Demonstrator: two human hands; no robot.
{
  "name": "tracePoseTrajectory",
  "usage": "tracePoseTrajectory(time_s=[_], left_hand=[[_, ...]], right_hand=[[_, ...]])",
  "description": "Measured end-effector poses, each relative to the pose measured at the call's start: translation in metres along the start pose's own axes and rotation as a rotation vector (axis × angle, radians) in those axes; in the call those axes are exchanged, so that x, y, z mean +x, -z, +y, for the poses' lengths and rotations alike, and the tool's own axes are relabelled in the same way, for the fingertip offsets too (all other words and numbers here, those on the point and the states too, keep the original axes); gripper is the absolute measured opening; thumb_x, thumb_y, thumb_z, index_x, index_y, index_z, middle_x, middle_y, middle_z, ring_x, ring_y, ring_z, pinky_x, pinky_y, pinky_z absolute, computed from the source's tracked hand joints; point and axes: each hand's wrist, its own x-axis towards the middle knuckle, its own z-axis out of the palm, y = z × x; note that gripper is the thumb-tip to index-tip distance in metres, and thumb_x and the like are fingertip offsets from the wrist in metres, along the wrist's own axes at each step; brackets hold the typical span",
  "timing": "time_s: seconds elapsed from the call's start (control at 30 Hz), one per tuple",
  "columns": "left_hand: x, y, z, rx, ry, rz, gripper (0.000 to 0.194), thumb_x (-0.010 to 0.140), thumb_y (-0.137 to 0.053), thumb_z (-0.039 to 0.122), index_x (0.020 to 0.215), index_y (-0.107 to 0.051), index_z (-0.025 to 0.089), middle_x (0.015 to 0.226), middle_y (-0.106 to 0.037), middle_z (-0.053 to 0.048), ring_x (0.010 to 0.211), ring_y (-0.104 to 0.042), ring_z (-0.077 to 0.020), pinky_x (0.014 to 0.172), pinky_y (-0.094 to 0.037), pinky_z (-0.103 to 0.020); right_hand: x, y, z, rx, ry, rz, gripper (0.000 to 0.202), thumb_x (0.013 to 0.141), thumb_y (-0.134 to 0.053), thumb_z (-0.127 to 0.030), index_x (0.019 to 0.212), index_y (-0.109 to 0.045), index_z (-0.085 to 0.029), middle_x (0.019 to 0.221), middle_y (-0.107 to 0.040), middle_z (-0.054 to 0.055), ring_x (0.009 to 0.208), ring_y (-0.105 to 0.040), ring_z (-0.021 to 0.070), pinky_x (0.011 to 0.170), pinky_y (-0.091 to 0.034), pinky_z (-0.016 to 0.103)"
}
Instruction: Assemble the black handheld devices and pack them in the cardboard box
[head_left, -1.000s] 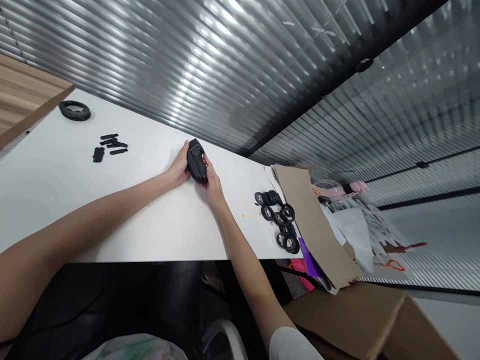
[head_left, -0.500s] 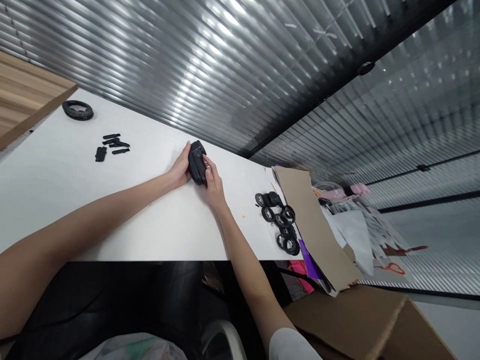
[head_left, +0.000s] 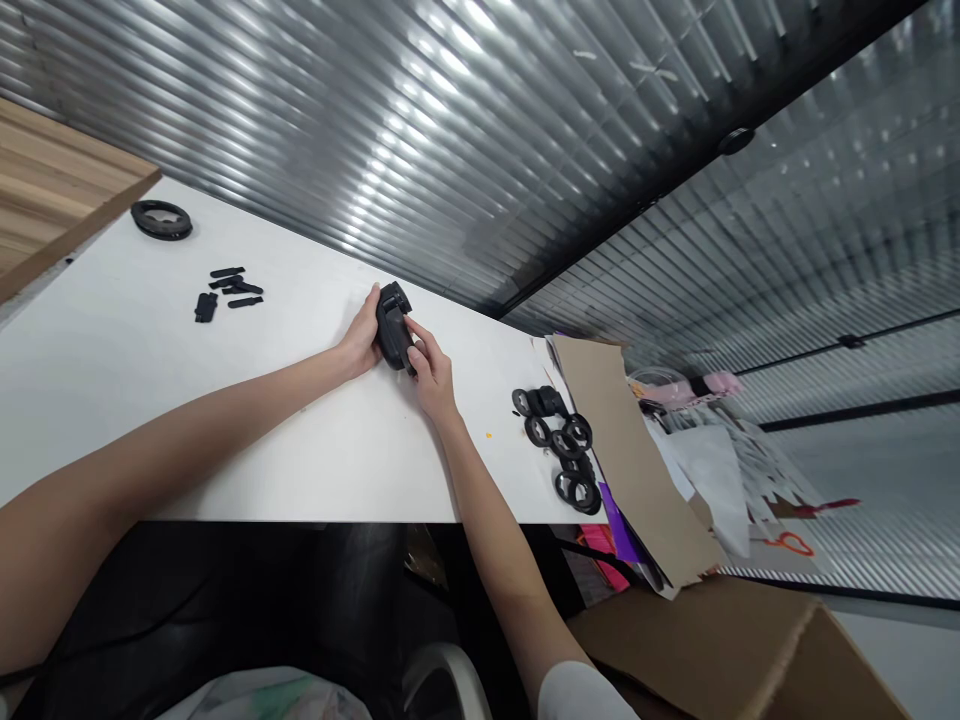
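Note:
My left hand (head_left: 362, 335) is wrapped round the left side of a black, rounded plastic object (head_left: 391, 325) whose exact kind I cannot make out. The object is held up over the white table, with a narrower curved part at its top. On its right side my right hand (head_left: 433, 368) is closed, thumb and fingers pinching a dark part at the lower right edge. That part seems to stand slightly out from the main body. Fingers hide some of the object's sides.
Small flat black pieces (head_left: 236, 286) lie at left on the white table (head_left: 330, 460). Stacked black rings (head_left: 162, 221) sit near a wooden board (head_left: 67, 190). Several more black rings (head_left: 564, 442) lie at right beside cardboard (head_left: 630, 450). A corrugated wall (head_left: 315, 130) runs behind.
The right hand has shifted slightly right and down with the dark part at the object's edge, which now stands farther out. The left hand keeps its hold; the view has moved slightly.

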Motion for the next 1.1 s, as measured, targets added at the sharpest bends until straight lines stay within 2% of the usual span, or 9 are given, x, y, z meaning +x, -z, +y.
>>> tracePoseTrajectory(time_s=[0.1,0.17,0.27,0.37,0.53,0.63,0.73,0.83,1.1], left_hand=[[0.001,0.001,0.000,0.002,0.009,0.008,0.061,0.113,-0.052,0.071,0.084,-0.069,0.020,0.073,-0.071,-0.003,0.069,-0.070,-0.0182,0.079,-0.062,-0.027],[0.000,0.000,0.001,0.017,0.007,-0.003,0.060,0.112,-0.053,0.072,0.087,-0.072,0.020,0.076,-0.073,-0.005,0.072,-0.072,-0.0191,0.080,-0.062,-0.028],[-0.003,-0.001,0.002,0.056,0.005,-0.026,0.060,0.113,-0.053,0.070,0.091,-0.075,0.019,0.083,-0.077,-0.008,0.081,-0.076,-0.0215,0.081,-0.063,-0.028],[-0.004,-0.001,0.003,0.074,0.035,-0.040,0.058,0.112,-0.054,0.070,0.092,-0.075,0.020,0.084,-0.078,-0.009,0.086,-0.078,-0.0239,0.080,-0.064,-0.030],[-0.005,0.000,0.005,0.072,0.101,-0.097,0.054,0.102,-0.071,0.073,0.100,-0.075,0.019,0.089,-0.077,-0.012,0.093,-0.080,-0.0296,0.087,-0.067,-0.038],[-0.009,0.001,0.005,0.083,0.030,-0.153,0.042,0.089,-0.093,0.050,0.106,-0.070,0.019,0.091,-0.075,-0.009,0.092,-0.078,-0.0260,0.090,-0.066,-0.037],[-0.014,0.001,0.003,0.094,-0.053,-0.143,0.063,0.071,-0.101,0.019,0.119,-0.060,0.023,0.097,-0.073,-0.003,0.090,-0.076,-0.0212,0.089,-0.065,-0.036],[-0.018,0.001,0.002,0.120,-0.071,-0.127,0.080,0.063,-0.093,0.005,0.129,-0.052,0.026,0.107,-0.073,-0.003,0.093,-0.075,-0.0215,0.084,-0.064,-0.035],[-0.023,0.002,0.007,0.149,-0.022,-0.274,0.081,0.060,-0.084,0.011,0.133,-0.053,0.029,0.100,-0.072,0.000,0.077,-0.074,-0.0205,0.075,-0.061,-0.034]], right_hand=[[0.000,-0.001,-0.002,0.039,-0.006,0.041,0.071,0.109,-0.055,-0.067,0.159,-0.065,-0.018,0.073,-0.048,-0.004,0.064,-0.045,0.0170,0.068,-0.052,0.034],[0.000,-0.002,-0.003,0.047,-0.030,0.035,0.070,0.108,-0.056,-0.068,0.160,-0.064,-0.021,0.076,-0.055,-0.002,0.067,-0.051,0.0186,0.072,-0.055,0.035],[0.002,-0.004,-0.004,0.080,-0.060,0.027,0.069,0.108,-0.054,-0.071,0.162,-0.062,-0.029,0.101,-0.072,0.006,0.089,-0.067,0.0248,0.084,-0.061,0.040],[0.002,-0.006,-0.003,0.120,-0.077,0.043,0.073,0.105,-0.057,-0.075,0.163,-0.061,-0.031,0.121,-0.076,0.009,0.102,-0.071,0.0274,0.091,-0.062,0.042],[0.001,-0.010,-0.002,0.119,-0.121,0.135,0.093,0.100,-0.065,-0.077,0.176,-0.041,-0.028,0.094,-0.071,0.000,0.072,-0.059,0.0194,0.078,-0.057,0.036],[0.002,-0.011,-0.005,0.131,-0.112,0.177,0.097,0.099,-0.065,-0.078,0.177,-0.038,-0.027,0.083,-0.063,-0.002,0.072,-0.057,0.0201,0.077,-0.054,0.036],[0.006,-0.010,-0.003,0.156,-0.115,0.230,0.099,0.095,-0.068,-0.080,0.176,-0.041,-0.029,0.084,-0.056,-0.002,0.078,-0.059,0.0219,0.078,-0.056,0.036],[0.010,-0.009,0.007,0.213,-0.140,0.265,0.099,0.091,-0.071,-0.084,0.172,-0.047,-0.033,0.100,-0.057,0.002,0.092,-0.063,0.0226,0.086,-0.059,0.036],[0.012,-0.012,0.029,0.410,-0.198,0.185,0.128,0.068,-0.085,-0.091,0.174,-0.035,-0.038,0.166,-0.045,0.013,0.144,-0.058,0.0316,0.113,-0.059,0.045]])
